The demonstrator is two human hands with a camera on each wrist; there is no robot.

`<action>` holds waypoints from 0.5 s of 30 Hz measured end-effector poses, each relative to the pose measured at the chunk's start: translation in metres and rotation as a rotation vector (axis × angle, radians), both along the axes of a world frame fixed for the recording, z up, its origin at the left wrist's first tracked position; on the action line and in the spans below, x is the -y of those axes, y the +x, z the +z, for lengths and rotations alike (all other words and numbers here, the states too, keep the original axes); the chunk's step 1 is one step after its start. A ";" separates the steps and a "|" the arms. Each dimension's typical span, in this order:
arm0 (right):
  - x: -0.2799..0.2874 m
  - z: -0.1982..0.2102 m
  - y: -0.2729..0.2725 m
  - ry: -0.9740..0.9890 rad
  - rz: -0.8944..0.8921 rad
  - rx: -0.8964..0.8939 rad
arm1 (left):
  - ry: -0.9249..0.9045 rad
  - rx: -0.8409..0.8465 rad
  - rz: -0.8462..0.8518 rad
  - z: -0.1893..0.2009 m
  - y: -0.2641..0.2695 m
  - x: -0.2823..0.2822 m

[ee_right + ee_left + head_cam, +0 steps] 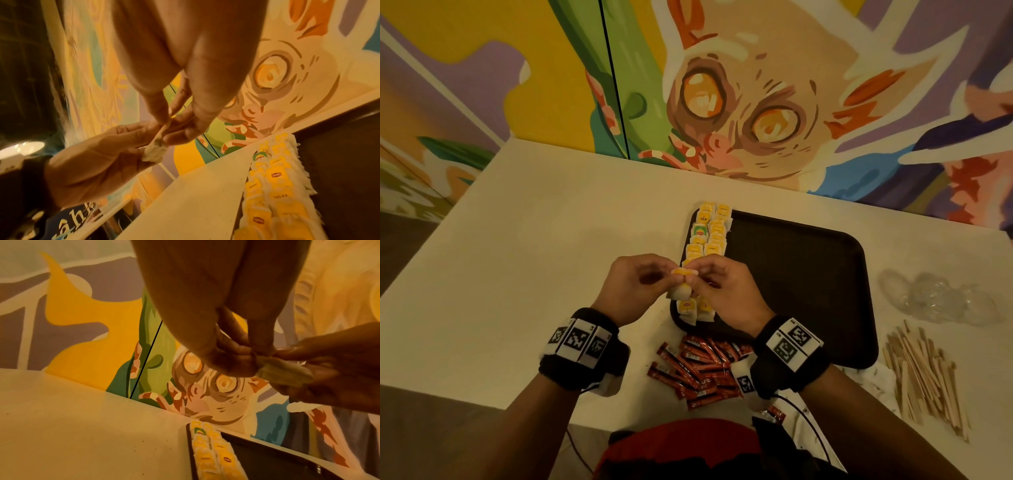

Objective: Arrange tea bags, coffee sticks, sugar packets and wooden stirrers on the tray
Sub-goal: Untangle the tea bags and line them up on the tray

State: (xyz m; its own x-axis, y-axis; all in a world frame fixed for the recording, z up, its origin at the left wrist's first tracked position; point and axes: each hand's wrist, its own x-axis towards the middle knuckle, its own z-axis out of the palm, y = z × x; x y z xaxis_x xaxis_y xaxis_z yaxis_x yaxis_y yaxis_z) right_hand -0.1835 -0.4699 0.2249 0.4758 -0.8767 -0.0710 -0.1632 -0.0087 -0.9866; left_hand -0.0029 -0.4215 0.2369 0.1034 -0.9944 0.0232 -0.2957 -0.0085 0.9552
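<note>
**Tea bags nearly done, three kinds still off the tray**

Your left hand (635, 284) and right hand (726, 287) meet above the tray's (808, 274) nine o'clock edge, fingers of both pinching one tea bag (683, 284) between them. Below it, two rows of tea bags (709, 236) run along that edge, and the rest of the tray is bare. Toward six o'clock the coffee sticks (698, 370) lie heaped on the table (517, 240); at four o'clock the wooden stirrers (924, 373) wait in a pile. You likely have most of the arranging left. No sugar packets are plainly visible. The wrist views show the pinched bag's crumpled white pouch from beneath; only the head view shows the sticks and stirrers.
</note>
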 end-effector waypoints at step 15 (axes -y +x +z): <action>0.001 0.026 -0.018 0.008 0.041 0.052 | -0.184 0.355 -0.097 0.024 0.005 -0.001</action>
